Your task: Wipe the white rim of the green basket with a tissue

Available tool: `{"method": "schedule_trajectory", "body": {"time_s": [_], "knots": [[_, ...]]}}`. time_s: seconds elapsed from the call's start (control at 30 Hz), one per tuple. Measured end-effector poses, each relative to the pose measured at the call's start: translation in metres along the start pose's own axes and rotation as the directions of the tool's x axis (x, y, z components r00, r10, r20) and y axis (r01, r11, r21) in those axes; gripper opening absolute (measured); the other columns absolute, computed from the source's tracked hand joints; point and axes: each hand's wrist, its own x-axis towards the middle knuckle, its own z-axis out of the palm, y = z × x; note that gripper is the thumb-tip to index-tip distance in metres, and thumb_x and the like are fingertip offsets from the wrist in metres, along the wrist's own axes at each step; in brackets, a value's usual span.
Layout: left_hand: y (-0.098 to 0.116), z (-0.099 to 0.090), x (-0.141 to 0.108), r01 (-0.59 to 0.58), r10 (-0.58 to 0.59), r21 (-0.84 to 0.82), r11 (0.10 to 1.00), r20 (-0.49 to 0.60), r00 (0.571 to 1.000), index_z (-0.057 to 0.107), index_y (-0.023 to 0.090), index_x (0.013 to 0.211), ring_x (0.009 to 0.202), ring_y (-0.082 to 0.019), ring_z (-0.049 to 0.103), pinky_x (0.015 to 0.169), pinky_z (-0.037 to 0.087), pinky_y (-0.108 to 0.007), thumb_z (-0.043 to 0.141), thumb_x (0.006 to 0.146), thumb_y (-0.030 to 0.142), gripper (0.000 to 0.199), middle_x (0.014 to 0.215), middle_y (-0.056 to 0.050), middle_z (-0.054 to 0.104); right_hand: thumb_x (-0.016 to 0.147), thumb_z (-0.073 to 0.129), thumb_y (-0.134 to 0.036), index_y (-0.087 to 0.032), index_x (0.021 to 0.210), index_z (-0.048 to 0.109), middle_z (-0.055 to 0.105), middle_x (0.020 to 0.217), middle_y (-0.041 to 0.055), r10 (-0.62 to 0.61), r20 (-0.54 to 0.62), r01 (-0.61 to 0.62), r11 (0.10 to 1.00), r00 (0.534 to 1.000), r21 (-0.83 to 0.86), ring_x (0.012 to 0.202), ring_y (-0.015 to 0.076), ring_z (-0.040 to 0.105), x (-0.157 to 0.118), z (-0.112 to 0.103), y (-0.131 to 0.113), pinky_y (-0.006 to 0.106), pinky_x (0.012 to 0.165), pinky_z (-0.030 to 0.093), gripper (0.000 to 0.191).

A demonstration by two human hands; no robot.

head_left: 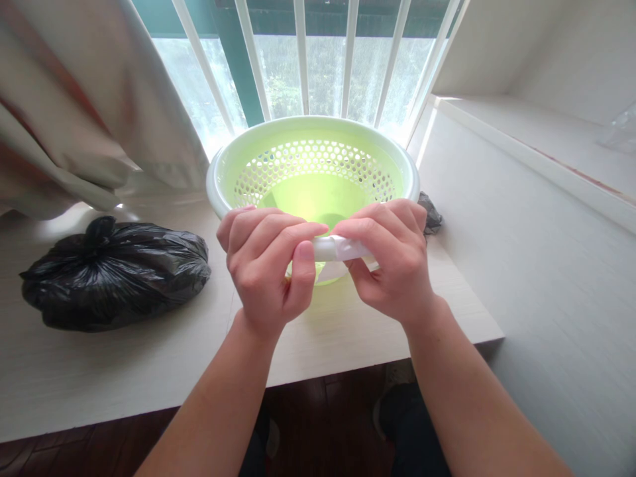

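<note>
A light green plastic laundry basket (318, 192) with rows of holes and a pale, rounded rim is in front of me at the window. My left hand (271, 262) wraps round its near edge, the thumb bent below. My right hand (385, 255) grips the same edge a little to the right, fingers over the top and thumb underneath. Between the two hands shows a short white stretch of rim, with a white strip like a label or tape (349, 249) at my right fingertips. My hands hide most of the basket's near side.
A knotted black plastic bag (119, 275) lies left on the pale wooden ledge (348, 338). Another dark bag (430, 213) shows partly behind the basket. A curtain (89, 99) hangs left, white window bars (301, 59) stand behind, and a white panel (536, 265) with shelf borders the right.
</note>
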Motion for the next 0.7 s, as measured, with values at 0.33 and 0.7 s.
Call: {"method": "schedule_trajectory", "body": {"time_s": [0.33, 0.7], "knots": [[0.0002, 0.0, -0.0001, 0.003, -0.003, -0.002, 1.0, -0.001, 1.0, 0.075, 0.026, 0.094, 0.093, -0.018, 0.066, 0.1, 0.043, -0.045, 0.047, 0.099, 0.028, 0.028, 0.086, -0.001, 0.075, 0.088, 0.064, -0.01, -0.025, 0.106, 0.065, 0.071, 0.095, -0.002, 0.003, -0.001, -0.003, 1.0, 1.0, -0.001, 0.092, 0.0177, 0.055, -0.0001, -0.0001, -0.001, 0.039, 0.09, 0.039, 0.023], [0.0011, 0.0, -0.0001, 0.012, -0.012, -0.005, 1.0, -0.001, 1.0, 0.075, 0.025, 0.093, 0.094, -0.019, 0.068, 0.101, 0.044, -0.047, 0.047, 0.099, 0.028, 0.029, 0.086, -0.002, 0.075, 0.089, 0.063, -0.011, -0.026, 0.106, 0.064, 0.071, 0.095, -0.0021, 0.001, 0.001, -0.001, 1.0, 1.0, 0.0, 0.091, 0.0176, 0.054, -0.0011, 0.0, -0.0013, 0.039, 0.09, 0.038, 0.022]]}}
